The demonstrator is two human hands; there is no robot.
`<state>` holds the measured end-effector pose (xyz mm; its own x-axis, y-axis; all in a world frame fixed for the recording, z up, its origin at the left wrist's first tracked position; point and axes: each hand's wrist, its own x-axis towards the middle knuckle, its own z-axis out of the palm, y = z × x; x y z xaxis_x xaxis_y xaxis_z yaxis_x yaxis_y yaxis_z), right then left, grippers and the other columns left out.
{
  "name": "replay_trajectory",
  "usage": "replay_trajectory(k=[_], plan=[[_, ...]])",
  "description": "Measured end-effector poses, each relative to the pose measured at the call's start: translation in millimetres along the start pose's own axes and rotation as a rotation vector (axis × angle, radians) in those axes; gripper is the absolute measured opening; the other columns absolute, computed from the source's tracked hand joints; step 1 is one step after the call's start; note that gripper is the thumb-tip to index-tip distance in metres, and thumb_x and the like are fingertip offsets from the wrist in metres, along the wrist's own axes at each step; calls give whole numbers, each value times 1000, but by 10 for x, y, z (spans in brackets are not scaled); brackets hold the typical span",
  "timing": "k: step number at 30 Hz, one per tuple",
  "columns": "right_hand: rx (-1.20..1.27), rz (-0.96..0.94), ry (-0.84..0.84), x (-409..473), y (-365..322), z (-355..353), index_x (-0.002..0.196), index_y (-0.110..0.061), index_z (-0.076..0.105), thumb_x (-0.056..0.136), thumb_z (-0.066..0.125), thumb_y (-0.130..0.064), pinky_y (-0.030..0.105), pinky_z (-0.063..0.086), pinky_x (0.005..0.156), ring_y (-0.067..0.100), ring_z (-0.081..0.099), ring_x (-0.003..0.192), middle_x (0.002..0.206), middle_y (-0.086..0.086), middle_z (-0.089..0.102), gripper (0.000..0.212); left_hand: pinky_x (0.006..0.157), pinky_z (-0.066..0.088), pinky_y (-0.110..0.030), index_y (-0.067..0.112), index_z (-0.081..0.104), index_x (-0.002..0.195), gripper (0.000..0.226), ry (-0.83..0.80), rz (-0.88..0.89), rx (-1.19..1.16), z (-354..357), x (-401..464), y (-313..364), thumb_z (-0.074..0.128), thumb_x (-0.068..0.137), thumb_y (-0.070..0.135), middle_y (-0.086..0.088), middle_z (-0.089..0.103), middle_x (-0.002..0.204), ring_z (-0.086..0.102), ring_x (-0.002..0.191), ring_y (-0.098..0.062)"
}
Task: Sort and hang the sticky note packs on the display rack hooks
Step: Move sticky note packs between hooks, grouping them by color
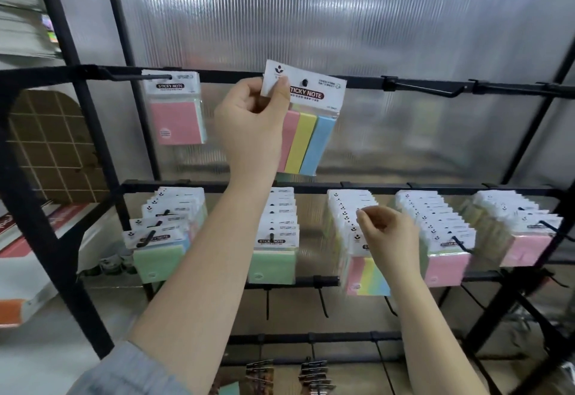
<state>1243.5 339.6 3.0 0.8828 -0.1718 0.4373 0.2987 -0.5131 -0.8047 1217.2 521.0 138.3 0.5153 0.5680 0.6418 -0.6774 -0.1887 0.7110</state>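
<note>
At top rail | left hand [253, 120] pinches glossy striped pack [308, 123] | right hand [389, 234] pinches hanging pack's card [357, 239]

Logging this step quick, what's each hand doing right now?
Left hand: pinches the header card of the striped sticky note pack at a top-rail hook.
Right hand: fingers curled at the middle-row packs; whether it holds one cannot be told.

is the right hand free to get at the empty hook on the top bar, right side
Probably yes. The right hand is lower down, fingers at the striped packs on the middle row, and nothing shows between it and the empty hook. The left hand holds its pack well left.
</note>
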Motion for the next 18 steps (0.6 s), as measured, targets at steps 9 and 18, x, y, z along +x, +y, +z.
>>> replay_trajectory(k=[9,18], plan=[[-78,-10,-18,-14,-45,-19,81,-25,63,92,59,-22,11,38,59,-6,57,72,73,-18,61,12,60,47,-28,26,58,67,21,32,-86,2,102,76,-236,68,86,23,9,63,63,55,58,-2],[-155,-13,-25,60,13,-19,86,-14,70,93,58,-20,14,39,62,7,60,81,82,-7,67,15,68,52,-37,25,58,69,20,12,-158,78,317,478,-612,73,81,27,4,66,71,63,70,-14]])
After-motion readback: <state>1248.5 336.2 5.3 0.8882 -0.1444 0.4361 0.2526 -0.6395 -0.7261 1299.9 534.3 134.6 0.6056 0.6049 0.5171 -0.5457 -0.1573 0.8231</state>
